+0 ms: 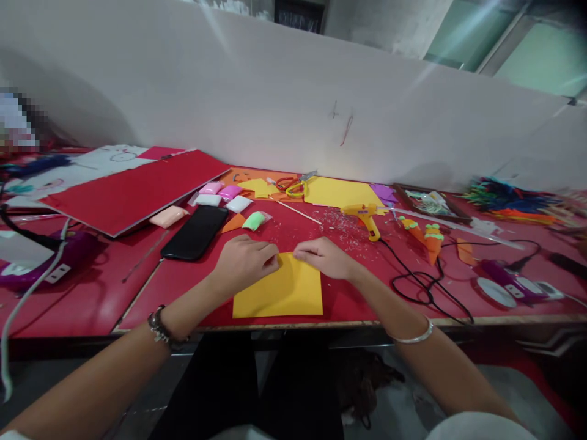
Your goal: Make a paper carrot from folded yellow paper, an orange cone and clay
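A yellow sheet of craft paper or foam [279, 293] lies at the front edge of the red table. My left hand [245, 260] is closed at the sheet's far left corner, its fingers curled and the thumb against them. At the far right corner, my right hand [325, 253] pinches the edge between thumb and fingers. The fingers partly hide the far edge, between the two hands. Just beyond my left hand are a light green clay packet [254, 220] and an orange piece [233, 223]. A black phone [195, 232] lies to its left.
A yellow glue gun [364, 219] with a black cord lies right of my right hand, near carrot-shaped crafts [432, 241]. Scissors [298, 183] rest on yellow sheets [342, 190] at the back. A red board [142, 189] and purple power strips [513, 282] flank the area.
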Demonstrator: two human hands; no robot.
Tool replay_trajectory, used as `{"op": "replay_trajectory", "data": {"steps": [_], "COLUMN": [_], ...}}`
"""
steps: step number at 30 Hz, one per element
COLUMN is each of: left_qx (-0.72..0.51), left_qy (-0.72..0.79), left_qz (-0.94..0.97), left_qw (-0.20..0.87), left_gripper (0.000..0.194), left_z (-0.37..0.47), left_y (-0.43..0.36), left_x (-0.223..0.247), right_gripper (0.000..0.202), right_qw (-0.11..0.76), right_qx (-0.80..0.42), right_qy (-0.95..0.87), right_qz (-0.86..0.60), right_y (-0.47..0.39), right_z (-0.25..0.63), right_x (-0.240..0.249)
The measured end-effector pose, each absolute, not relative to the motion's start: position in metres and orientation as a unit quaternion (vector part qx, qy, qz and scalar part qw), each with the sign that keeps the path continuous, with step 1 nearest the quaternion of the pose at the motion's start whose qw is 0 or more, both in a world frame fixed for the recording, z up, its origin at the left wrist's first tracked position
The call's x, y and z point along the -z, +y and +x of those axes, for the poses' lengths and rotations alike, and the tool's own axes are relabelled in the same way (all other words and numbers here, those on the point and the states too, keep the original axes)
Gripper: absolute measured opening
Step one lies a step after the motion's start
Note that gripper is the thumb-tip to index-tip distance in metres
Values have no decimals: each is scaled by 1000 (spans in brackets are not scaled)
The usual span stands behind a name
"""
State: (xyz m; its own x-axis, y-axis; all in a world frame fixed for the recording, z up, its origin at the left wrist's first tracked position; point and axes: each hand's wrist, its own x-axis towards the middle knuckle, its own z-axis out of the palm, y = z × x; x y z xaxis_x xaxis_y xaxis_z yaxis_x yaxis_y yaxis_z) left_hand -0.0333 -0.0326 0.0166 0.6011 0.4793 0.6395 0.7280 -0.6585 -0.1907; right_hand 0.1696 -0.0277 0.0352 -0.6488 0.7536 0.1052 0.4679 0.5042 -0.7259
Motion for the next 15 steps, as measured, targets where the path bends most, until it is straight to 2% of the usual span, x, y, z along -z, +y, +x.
{"op": "replay_trajectory", "data": {"steps": [6,11,15], "left_qx": [242,167,188], "left_qy": [-375,-375,-437], "left_qz": [-872,-902,-875], "left_qw": [200,131,90], "left_gripper": [20,20,20], "left_z": [-55,-81,-101], "left_y": [-34,-34,-34], "left_x": [-8,-10,-9], "right_gripper": [30,28,29], "right_qw": [176,172,184], "right_qx": [-342,-356,-340], "right_qy": [-844,-841,-828], "right_qz": [-374,-370,-407], "right_y": [-26,-26,-28], "right_z": [179,187,197], "right_x": [-31,-30,-28]}}
